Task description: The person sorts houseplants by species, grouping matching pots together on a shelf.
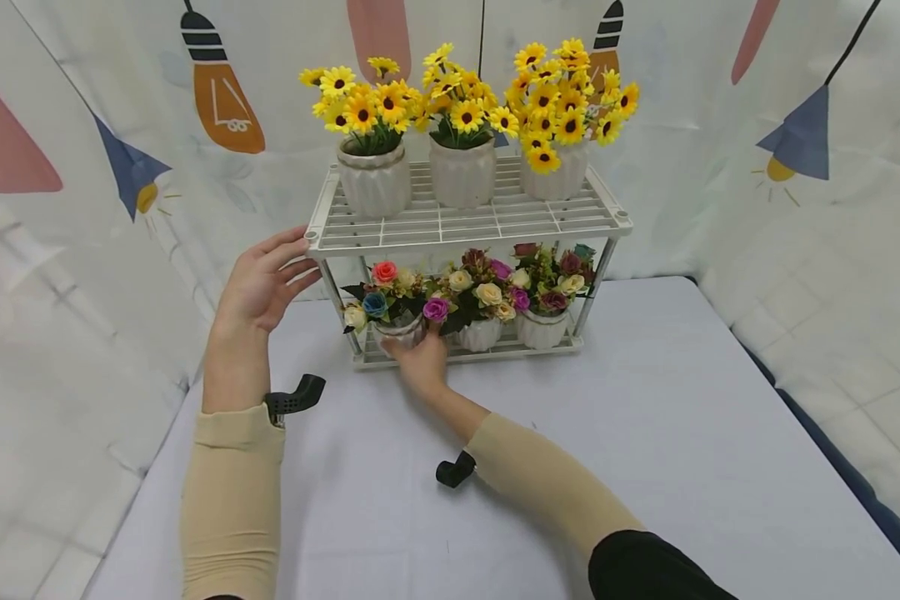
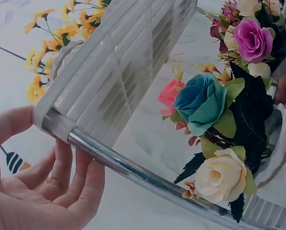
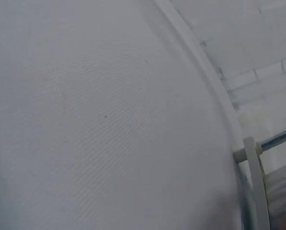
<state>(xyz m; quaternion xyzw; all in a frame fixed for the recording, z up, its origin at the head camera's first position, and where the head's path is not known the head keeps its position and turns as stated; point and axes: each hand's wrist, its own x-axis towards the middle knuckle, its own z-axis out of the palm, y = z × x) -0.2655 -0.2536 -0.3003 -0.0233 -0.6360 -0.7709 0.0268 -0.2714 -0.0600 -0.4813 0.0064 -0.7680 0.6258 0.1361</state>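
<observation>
Surface: white tablecloth (image 1: 645, 433), printed curtain (image 1: 795, 217) behind.
Rack: white shelf (image 1: 465, 221); sunflower pots (image 1: 461, 171) on top.
Left hand (image 1: 258, 287): relaxed fingers touching shelf corner.
Right hand (image 1: 420, 362): grasping rose pot (image 1: 399, 332), lower tier.

Glossy metal post (image 2: 133, 170); matt white plastic shelf (image 1: 450, 221).

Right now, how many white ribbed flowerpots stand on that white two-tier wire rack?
6. Three with yellow sunflowers on top: left, middle, right. Three with mixed roses below: left, middle, right. None seems hidden.
</observation>
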